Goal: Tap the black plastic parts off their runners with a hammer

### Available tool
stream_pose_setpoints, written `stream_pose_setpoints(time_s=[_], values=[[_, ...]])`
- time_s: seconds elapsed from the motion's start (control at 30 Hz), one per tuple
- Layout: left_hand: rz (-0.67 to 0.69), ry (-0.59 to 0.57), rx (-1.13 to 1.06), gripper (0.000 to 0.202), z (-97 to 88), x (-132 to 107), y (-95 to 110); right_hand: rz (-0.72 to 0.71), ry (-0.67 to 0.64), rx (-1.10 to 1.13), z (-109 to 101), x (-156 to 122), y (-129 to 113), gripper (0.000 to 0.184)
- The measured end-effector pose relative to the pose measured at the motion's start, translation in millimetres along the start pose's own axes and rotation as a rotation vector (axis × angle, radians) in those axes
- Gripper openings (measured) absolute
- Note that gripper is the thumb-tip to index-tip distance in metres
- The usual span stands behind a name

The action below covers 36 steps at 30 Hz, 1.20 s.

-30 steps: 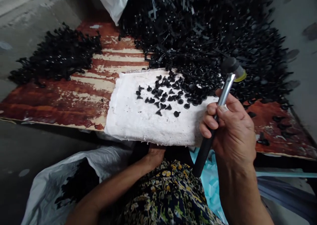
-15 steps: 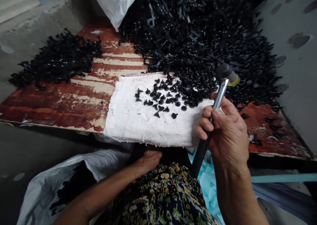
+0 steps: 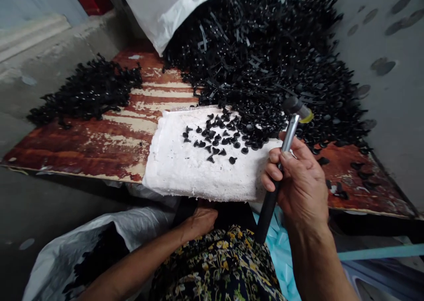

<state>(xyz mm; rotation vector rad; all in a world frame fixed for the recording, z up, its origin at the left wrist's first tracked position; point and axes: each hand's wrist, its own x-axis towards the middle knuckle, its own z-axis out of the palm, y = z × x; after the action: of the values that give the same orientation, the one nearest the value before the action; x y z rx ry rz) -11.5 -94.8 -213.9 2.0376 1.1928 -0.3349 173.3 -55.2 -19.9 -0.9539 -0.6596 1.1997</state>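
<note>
My right hand [image 3: 300,184] is closed round the handle of a small mallet [image 3: 287,139] with a metal neck and a black and yellow head, held up over the right edge of a white pad [image 3: 185,173]. Several small black plastic studs [image 3: 218,137] lie scattered on the pad. My left hand [image 3: 200,219] reaches under the pad's near edge; its fingers are hidden there. Behind the pad rises a big heap of black plastic parts [image 3: 265,66].
The pad lies on a worn red-brown board [image 3: 99,137]. A smaller pile of black parts [image 3: 86,91] sits at the board's left. A white bag [image 3: 172,5] lies behind, another white bag with black parts [image 3: 92,252] by my left forearm. Concrete floor surrounds.
The view has tilted up a little, so everything sits lower in the picture. Both hands keep their places relative to the pad; the mallet stays raised.
</note>
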Motion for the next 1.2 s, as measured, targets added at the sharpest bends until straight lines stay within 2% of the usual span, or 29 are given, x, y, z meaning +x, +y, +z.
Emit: stream_pose_setpoints(time_s=[0.1,0.2,0.23,0.27,0.3,0.37,0.4,0.43,0.47,0.5,0.53,0.6,0.7,0.83,1.0,1.2], values=[[-0.030,0.097,0.006,0.015,-2.8,-9.5,3.8,-0.001,0.003,0.011,-0.2,-0.3,0.8,0.035],[-0.046,0.236,0.000,0.021,-7.5,-34.7,12.9,0.005,0.007,0.027,-0.1,-0.5,0.9,0.036],[-0.035,0.302,-0.008,0.022,-11.0,-47.3,17.4,0.010,0.009,0.033,0.0,-0.4,0.9,0.037],[0.009,0.417,-0.042,0.020,-16.5,-61.4,22.4,0.018,0.010,0.039,0.3,-0.2,0.9,0.037],[0.089,0.521,-0.078,0.019,-24.6,-76.2,27.8,0.026,0.012,0.042,0.6,0.1,1.1,0.038],[0.307,0.751,-0.047,0.016,-50.1,-104.4,38.3,0.033,0.017,0.044,1.3,1.1,1.6,0.040],[0.353,0.821,0.018,0.017,-67.4,-115.8,42.9,0.033,0.017,0.044,1.7,1.6,2.0,0.040],[0.374,0.832,0.111,0.020,-87.2,-124.7,46.6,0.032,0.016,0.044,2.0,2.1,2.5,0.041],[0.338,0.928,0.171,0.021,-108.3,-130.4,49.4,0.031,0.015,0.047,2.2,2.4,2.8,0.042],[0.293,0.956,0.242,0.021,-129.6,-132.9,51.1,0.031,0.014,0.053,2.3,2.6,3.1,0.042],[0.274,0.956,0.307,0.020,-149.8,-132.3,51.8,0.035,0.015,0.057,2.3,2.5,3.3,0.043],[0.270,0.882,0.417,0.019,-183.1,-124.2,51.0,0.043,0.014,0.062,2.3,1.9,3.5,0.043],[0.232,0.831,0.479,0.014,-210.5,-102.9,48.6,0.041,0.017,0.056,2.1,0.7,3.5,0.043],[0.178,0.813,0.439,0.016,-222.2,-74.6,49.5,0.057,0.027,0.067,1.5,1.0,4.2,0.044],[0.150,0.707,0.477,0.021,-234.4,-44.8,55.5,0.090,0.044,0.086,1.9,1.9,5.2,0.049],[0.192,0.699,0.467,0.028,-238.9,-32.1,58.7,0.083,0.051,0.133,2.3,-0.1,17.4,0.053]])
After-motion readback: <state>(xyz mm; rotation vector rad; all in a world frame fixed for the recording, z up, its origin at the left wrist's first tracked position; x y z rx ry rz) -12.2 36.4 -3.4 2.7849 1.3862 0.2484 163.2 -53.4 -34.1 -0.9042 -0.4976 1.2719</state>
